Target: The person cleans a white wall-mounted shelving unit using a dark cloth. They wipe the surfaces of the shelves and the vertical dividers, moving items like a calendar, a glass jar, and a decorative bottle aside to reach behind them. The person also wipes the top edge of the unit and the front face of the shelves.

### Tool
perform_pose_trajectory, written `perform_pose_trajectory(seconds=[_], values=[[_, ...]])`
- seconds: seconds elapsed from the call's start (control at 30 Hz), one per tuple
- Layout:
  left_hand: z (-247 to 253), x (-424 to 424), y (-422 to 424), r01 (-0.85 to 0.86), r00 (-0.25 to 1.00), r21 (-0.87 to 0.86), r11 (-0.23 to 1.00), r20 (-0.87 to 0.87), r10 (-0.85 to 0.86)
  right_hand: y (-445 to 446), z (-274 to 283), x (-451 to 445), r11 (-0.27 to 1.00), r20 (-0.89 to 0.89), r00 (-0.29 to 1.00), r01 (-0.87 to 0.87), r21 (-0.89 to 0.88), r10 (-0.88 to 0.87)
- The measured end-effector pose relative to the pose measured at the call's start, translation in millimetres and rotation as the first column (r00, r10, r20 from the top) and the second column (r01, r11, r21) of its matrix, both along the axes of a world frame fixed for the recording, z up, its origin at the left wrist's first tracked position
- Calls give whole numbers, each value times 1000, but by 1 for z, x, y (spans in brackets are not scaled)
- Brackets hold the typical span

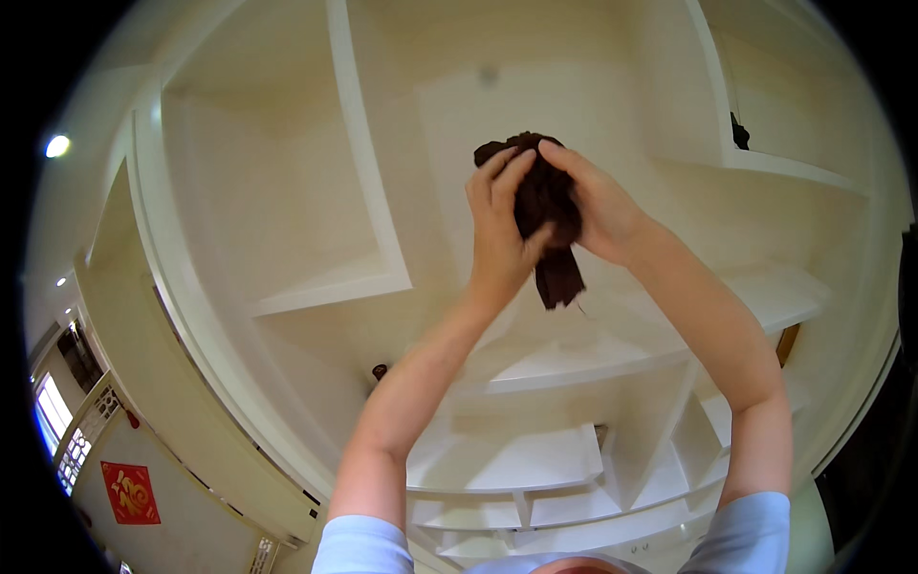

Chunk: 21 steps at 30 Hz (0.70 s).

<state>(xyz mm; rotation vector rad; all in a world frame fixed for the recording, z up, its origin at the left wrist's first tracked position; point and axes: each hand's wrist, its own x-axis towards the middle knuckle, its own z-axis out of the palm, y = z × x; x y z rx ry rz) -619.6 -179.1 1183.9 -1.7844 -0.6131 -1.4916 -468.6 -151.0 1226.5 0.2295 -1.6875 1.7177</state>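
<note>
Both arms are raised in front of a white built-in shelf unit, with a bunched dark brown cloth point(545, 194) between the hands. My left hand point(502, 208) grips the cloth from its left side, fingers curled over the upper part and the thumb near its lower middle. On the cloth's right side, my right hand point(599, 201) holds it with fingertips near the top. A frayed strip of the cloth hangs below both hands. The palm sides and the folds between them are partly hidden.
White shelf boards point(588, 369) and an upright L-shaped divider point(373, 179) surround the arms. A small dark object point(740, 135) stands on the upper right shelf. Another dark item point(379, 372) shows beside the left forearm. A red decorated paper square point(130, 493) hangs at lower left.
</note>
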Motion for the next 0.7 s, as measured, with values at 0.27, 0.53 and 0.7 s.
perform_pose_trajectory(seconds=[0.27, 0.53, 0.7], values=[[119, -15, 65, -225, 963, 346, 911, 223, 153, 46, 22, 77, -746, -948, -64, 634, 203, -312], [177, -75, 165, -855, 463, 70, 514, 550, 696, 93, 31, 128, -830, -924, -215, 535, 159, -316], [212, 9, 206, -605, 783, 404, 686, 148, 604, 81, 27, 140, -861, -916, -236, 475, 181, -323]])
